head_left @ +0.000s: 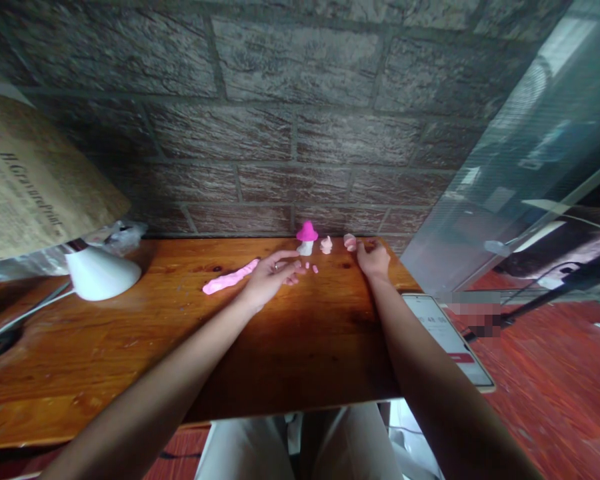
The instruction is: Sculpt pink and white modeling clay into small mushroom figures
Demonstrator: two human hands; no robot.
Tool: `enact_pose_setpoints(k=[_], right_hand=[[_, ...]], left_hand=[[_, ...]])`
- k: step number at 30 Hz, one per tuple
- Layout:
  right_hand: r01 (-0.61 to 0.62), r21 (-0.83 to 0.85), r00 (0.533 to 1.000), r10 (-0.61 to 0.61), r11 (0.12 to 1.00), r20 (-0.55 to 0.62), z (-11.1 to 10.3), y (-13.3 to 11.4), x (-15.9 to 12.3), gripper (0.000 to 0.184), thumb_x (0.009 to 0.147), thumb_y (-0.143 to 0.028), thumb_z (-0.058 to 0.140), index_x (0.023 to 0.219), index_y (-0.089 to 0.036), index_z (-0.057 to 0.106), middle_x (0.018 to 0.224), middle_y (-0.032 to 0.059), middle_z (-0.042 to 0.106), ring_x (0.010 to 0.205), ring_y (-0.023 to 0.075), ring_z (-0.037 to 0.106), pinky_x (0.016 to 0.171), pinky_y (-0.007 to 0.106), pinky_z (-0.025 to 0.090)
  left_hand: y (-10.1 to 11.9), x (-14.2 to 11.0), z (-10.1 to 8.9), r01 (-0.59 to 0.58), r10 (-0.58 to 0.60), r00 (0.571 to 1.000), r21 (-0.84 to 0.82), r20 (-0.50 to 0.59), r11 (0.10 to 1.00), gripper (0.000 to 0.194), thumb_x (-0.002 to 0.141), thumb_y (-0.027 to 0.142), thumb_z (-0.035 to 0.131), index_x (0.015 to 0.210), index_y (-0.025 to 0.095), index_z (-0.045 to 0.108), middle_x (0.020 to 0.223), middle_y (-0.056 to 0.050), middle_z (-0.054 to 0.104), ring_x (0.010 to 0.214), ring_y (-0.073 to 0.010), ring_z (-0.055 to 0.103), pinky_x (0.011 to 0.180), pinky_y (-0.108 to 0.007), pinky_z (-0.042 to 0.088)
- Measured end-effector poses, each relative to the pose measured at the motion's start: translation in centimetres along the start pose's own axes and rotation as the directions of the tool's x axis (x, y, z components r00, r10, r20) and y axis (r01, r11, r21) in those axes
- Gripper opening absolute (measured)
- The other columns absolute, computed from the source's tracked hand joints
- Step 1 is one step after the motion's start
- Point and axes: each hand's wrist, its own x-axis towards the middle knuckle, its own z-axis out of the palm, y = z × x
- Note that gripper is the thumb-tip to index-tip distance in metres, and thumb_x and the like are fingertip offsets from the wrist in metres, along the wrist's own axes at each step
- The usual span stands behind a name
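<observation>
My left hand hovers over the table with its fingers stretched out and apart, a ring on one finger. Its fingertips point at a small clay mushroom with a bright pink cap and a white stem. Close to those fingertips lie small pink clay bits. Behind the hand stretches a long pink strip of clay. A pale pink clay figure stands right of the mushroom. Farther right sits a pale pink lump, beside my right hand, whose fingers are curled; what they hold, if anything, is hidden.
A lamp with a printed paper shade and white base stands at left, with clear plastic behind. A phone lies at the right table edge. The brick wall closes off the back; a translucent panel rises at right.
</observation>
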Motion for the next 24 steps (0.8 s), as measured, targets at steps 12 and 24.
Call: enact_pose_setpoints(k=[12, 24], right_hand=[[0.057, -0.063, 0.994, -0.050, 0.996, 0.099, 0.4, 0.2, 0.3, 0.041, 0.079, -0.040, 0.071, 0.114, -0.019, 0.065, 0.101, 0.0133, 0.077, 0.103, 0.0315, 0.071, 0.088, 0.039, 0.053], [0.037, -0.077, 0.996, -0.030, 0.996, 0.090, -0.6, 1.0, -0.1, 0.049, 0.074, -0.030, 0.076, 0.118, -0.018, 0.058, 0.098, 0.0109, 0.078, 0.106, 0.0293, 0.071, 0.093, 0.039, 0.051]], left_hand=[[-0.3, 0.2, -0.2, 0.012, -0.012, 1.000, 0.031, 0.011, 0.999, 0.051, 0.068, 0.047, 0.083, 0.105, 0.016, 0.068, 0.086, -0.008, 0.076, 0.068, -0.0155, 0.067, 0.064, -0.028, 0.049], [0.0, 0.0, 0.0, 0.003, -0.004, 1.000, 0.030, 0.018, 1.000, 0.050, 0.069, 0.047, 0.083, 0.105, 0.017, 0.067, 0.090, -0.009, 0.077, 0.077, -0.0184, 0.070, 0.064, -0.027, 0.050]])
